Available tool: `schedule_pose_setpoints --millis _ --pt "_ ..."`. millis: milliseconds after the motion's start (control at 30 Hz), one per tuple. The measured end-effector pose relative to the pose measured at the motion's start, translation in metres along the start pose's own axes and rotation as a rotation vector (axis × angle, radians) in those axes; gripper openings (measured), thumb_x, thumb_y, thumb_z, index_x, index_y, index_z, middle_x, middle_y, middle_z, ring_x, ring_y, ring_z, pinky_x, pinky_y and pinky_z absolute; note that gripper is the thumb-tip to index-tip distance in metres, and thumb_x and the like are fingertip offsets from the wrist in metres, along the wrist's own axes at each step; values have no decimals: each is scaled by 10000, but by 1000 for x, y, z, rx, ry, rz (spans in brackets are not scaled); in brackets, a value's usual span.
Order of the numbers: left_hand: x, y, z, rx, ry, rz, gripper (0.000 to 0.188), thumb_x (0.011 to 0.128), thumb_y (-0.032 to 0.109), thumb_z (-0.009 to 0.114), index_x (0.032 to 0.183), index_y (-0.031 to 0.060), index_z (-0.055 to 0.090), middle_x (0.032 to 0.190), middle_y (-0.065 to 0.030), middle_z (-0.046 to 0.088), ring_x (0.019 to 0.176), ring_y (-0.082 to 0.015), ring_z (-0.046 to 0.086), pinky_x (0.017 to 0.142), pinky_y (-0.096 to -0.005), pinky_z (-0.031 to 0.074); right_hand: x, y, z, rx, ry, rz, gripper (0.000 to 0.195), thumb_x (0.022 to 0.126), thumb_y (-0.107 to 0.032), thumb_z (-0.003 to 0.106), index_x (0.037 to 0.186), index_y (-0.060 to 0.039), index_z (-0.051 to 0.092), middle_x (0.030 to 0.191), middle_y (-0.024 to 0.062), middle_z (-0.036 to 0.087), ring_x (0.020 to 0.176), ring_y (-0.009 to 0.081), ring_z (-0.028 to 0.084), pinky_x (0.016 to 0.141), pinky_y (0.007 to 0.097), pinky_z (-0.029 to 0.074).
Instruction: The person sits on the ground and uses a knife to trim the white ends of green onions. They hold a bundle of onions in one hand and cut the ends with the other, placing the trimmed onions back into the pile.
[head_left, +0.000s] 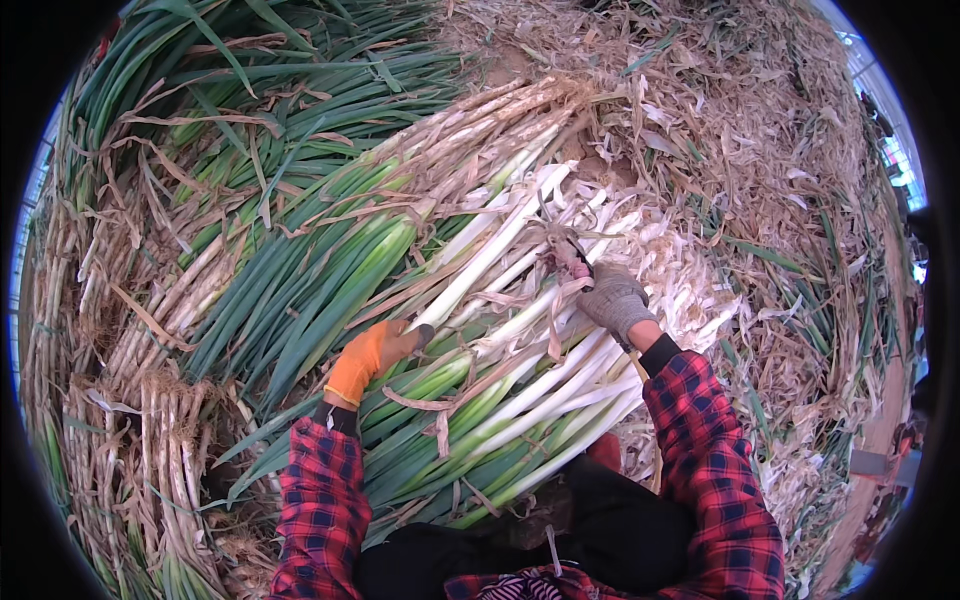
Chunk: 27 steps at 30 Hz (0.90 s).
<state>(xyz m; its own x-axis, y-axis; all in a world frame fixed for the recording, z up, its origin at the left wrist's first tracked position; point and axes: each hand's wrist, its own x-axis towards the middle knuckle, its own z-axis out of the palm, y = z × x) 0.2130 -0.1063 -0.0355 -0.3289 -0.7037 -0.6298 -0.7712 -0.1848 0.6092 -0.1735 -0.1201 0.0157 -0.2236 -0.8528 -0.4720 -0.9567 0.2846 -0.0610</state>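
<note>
My left hand (379, 352), in an orange glove with a grey thumb tip, is closed around a long green onion (487, 255) where white stalk meets green leaves. The stalk slants up and right, its root end near some dry husk. My right hand (619, 300), in a grey knitted glove, grips a small handheld tool (577, 255) with a dark curved part. Its exact kind is unclear, and husk partly covers its front. A thin tan hose or cord (640, 367) shows below the right wrist. Under both hands lie cleaned white-stalked green onions (547, 382).
Unpeeled green onions with brown husks and roots (502, 112) lie beyond my left hand. Tied bundles (169, 435) stack at the left, and a leafy pile (300, 97) fills the upper left. Loose dry husks (750, 150) cover the ground to the right.
</note>
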Motion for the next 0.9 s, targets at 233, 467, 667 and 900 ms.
schedule_pose_setpoints --millis 233,467,667,900 --pt "-43 47 19 383 362 -36 501 846 526 612 1042 71 690 929 -213 720 867 -422 687 777 -499 533 -1 4 -11 119 -89 28 626 887 -505 535 1235 6 635 1185 269 664 1158 392 632 1005 461 482" --pt "-55 63 39 463 497 12 425 860 494 649 997 92 657 813 -156 707 752 -355 692 653 -456 543 -1 30 -8 211 -19 44 595 789 -420 637 1223 -13 630 1090 276 686 1067 393 666 935 464 499" --pt "-59 51 51 520 633 198 350 869 403 700 1018 97 619 841 -127 676 722 -322 690 582 -446 542 -5 31 0 189 -54 29 620 781 -444 645 1217 -4 627 1125 276 675 1074 389 659 937 446 493" --pt "-72 48 55 667 525 164 408 894 383 672 1112 57 561 912 -154 648 727 -334 691 594 -442 555 -44 -3 -14 89 -193 -168 627 772 -417 641 1250 -13 617 1156 272 665 1124 394 635 993 434 474"
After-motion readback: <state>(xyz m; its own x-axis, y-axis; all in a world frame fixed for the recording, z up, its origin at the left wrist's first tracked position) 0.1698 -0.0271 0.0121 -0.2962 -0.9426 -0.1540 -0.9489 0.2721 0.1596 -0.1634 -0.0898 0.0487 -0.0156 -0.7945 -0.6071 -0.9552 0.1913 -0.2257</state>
